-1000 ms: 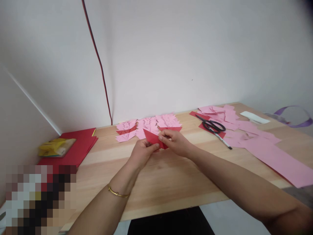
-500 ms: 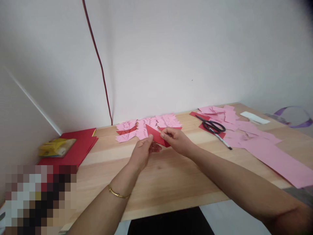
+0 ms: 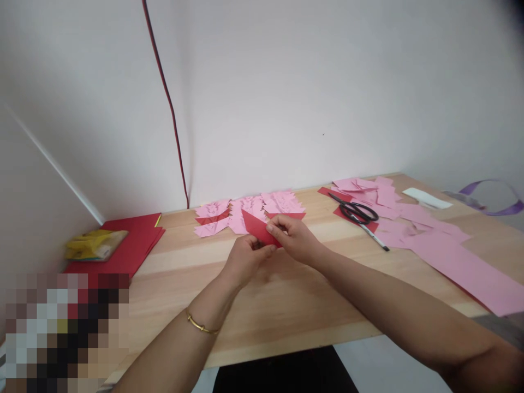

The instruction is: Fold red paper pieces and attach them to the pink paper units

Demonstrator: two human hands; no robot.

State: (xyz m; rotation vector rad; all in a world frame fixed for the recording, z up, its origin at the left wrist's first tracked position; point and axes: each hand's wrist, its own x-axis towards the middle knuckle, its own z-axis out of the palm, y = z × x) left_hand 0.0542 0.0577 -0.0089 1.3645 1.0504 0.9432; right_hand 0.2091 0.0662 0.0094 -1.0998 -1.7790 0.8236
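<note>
A folded piece of red paper (image 3: 254,225) is held up above the table between my two hands, one corner pointing up and left. My left hand (image 3: 248,256) pinches its lower edge, thumb in front. From the right side, my right hand (image 3: 292,234) grips the same paper with thumb and fingers, hiding part of it. Just behind lie rows of cut pink paper pieces (image 3: 245,213) with jagged edges, near the wall. Among them is a red paper strip (image 3: 215,218) on the left.
To the right lie black-handled scissors (image 3: 358,213), a white pen (image 3: 374,237), pink paper scraps (image 3: 387,196) and a long pink sheet (image 3: 466,267). At left, a yellow packet (image 3: 96,244) rests on red sheets (image 3: 141,234). A cable (image 3: 167,103) hangs along the wall.
My left thumb has moved down and right along the red paper's lower edge, closer to my right hand. My right hand has shifted slightly; both still hold the paper.
</note>
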